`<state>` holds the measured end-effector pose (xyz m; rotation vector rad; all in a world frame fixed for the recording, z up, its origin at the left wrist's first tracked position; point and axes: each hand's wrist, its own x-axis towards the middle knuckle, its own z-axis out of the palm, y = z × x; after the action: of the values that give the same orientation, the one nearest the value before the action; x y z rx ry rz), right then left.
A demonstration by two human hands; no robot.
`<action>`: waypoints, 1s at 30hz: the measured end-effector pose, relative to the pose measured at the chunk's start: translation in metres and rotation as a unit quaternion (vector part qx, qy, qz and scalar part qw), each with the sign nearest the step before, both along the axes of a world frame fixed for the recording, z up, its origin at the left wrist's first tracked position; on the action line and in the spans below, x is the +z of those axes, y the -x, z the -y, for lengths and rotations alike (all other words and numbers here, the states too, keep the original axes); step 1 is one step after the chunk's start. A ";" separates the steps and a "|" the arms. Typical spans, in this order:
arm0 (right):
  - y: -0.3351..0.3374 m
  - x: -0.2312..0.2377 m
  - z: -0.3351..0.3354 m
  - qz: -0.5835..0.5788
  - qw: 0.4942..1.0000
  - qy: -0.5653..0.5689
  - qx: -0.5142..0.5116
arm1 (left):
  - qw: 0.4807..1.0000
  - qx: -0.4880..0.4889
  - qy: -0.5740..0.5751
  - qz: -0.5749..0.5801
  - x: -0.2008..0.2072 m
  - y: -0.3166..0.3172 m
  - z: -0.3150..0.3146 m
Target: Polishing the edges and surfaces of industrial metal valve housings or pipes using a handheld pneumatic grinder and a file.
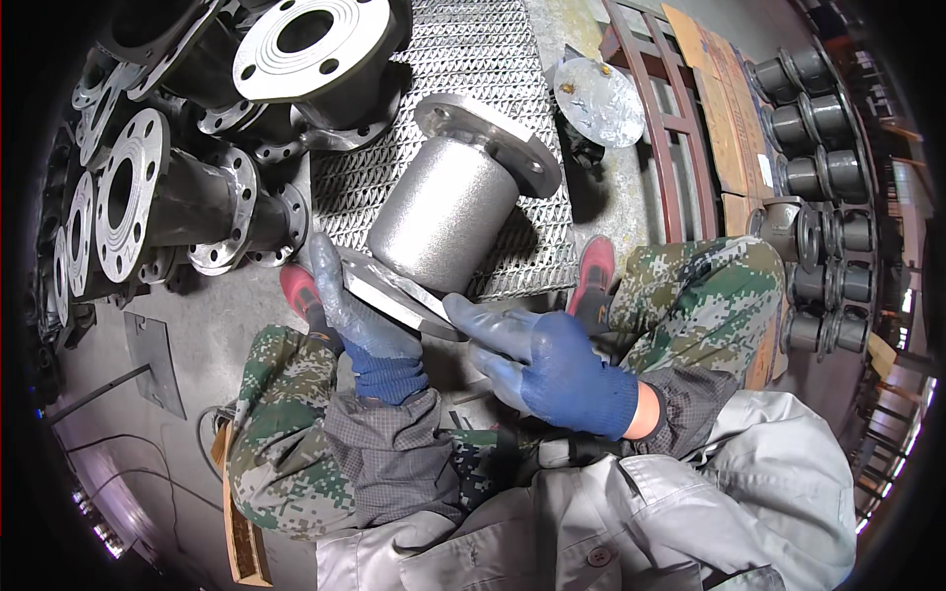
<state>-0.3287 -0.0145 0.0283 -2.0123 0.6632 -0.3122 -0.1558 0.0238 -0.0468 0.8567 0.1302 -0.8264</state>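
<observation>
A silver-grey flanged pipe fitting [443, 212], with a thick rough body and a flange at each end, stands tilted on the metal mesh surface [473, 44]. My left hand [372, 330], in a blue coated glove, grips the left side of its near flange [389, 295]; some of its fingers are hidden. My right hand [557, 369], gloved alike, has its fingers stretched and apart. Its index fingertip meets the right edge of that flange. Whether it bears any weight I cannot tell.
Several flanged fittings [138, 192] crowd the left, and a larger one [310, 49] stands at the far left of the mesh. A round metal plate [599, 101] lies beyond my right foot. Reddish-brown rails [680, 123] and stacked dark fittings [833, 177] line the right.
</observation>
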 end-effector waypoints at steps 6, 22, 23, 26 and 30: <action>-0.011 0.012 -0.012 -0.049 0.998 0.047 -0.019 | 0.998 -0.036 0.044 -0.039 0.007 -0.007 -0.008; -0.015 0.033 0.010 -0.080 0.865 -0.486 -0.099 | 0.999 0.030 -0.001 0.021 0.026 -0.001 0.000; -0.021 0.037 0.015 -0.103 0.838 -0.528 -0.092 | 0.999 0.036 -0.015 0.031 0.027 -0.005 -0.006; -0.006 0.015 0.037 -0.105 0.862 -0.492 -0.068 | 1.000 0.014 -0.014 0.021 0.017 0.007 0.008; 0.000 0.006 0.028 -0.057 0.838 -0.539 -0.059 | 0.994 0.028 -0.079 0.067 0.017 0.003 0.001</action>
<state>-0.3289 -0.0425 0.0343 -0.9019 0.7927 0.1228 -0.1586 0.0229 -0.0294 1.0510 0.1016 -0.7109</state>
